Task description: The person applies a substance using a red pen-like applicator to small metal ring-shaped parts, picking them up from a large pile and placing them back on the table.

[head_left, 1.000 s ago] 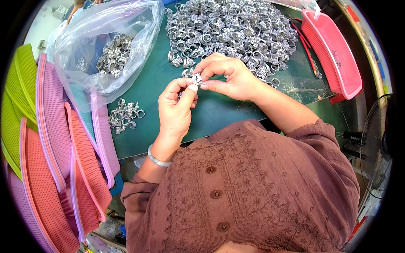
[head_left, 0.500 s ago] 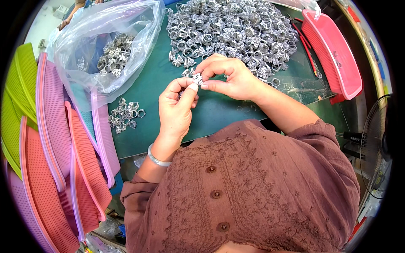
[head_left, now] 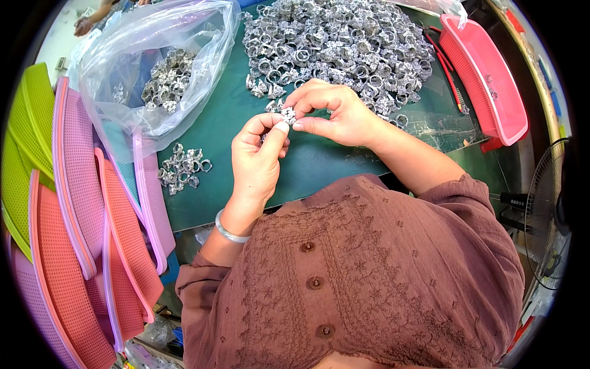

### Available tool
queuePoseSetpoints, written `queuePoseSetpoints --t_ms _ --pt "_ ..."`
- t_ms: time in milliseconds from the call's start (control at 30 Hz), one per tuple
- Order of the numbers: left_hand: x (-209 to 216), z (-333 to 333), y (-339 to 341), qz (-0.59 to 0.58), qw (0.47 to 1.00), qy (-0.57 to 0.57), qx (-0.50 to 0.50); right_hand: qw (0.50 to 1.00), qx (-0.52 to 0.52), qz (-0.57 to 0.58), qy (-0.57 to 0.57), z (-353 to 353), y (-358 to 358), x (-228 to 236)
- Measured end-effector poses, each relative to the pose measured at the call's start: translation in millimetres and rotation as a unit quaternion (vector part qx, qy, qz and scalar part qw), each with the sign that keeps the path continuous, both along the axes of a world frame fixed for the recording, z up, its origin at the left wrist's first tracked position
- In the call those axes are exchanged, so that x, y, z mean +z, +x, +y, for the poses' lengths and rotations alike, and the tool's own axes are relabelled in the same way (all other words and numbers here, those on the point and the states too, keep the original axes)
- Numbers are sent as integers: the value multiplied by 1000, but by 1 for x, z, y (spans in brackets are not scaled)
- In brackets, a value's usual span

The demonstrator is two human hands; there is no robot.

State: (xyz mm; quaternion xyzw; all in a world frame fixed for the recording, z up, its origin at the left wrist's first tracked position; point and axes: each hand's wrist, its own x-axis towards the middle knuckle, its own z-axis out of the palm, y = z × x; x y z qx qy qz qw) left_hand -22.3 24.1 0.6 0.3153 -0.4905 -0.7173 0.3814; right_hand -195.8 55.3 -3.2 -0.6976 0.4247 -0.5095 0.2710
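Observation:
Between my two hands is a silver ring (head_left: 288, 115) with a cluster of pale stones on top. My left hand (head_left: 260, 146) is closed, pinching it between thumb and forefinger. From the other side, the thumb and fingertips of my right hand (head_left: 332, 114) close on the same ring. Just beyond my hands spreads a large pile of similar rings (head_left: 344, 46). A smaller group of rings (head_left: 182, 167) lies on the green table mat (head_left: 212, 212) to the left. More rings (head_left: 167, 80) sit in an open clear plastic bag (head_left: 209, 74) at the far left.
Stacked purple, red and green perforated baskets (head_left: 77, 178) crowd the left edge. A pink basket (head_left: 485, 77) stands at the right, beside red-handled pliers (head_left: 450, 77). A fan (head_left: 544, 197) is at the far right. Another person's hand (head_left: 83, 26) shows at the top left.
My hands and the ring have barely moved. At the top left, the other person's hand has shifted slightly outward to the left.

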Motion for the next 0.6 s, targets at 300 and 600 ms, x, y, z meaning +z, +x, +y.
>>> queuePoseSetpoints --t_ms 300,600 --pt "1 1 -1 -12 1000 -5 4 1000 7 12 -8 -1 -1 1" --pt "1 2 -1 -13 1000 -8 6 1000 3 11 -8 1 0 3"
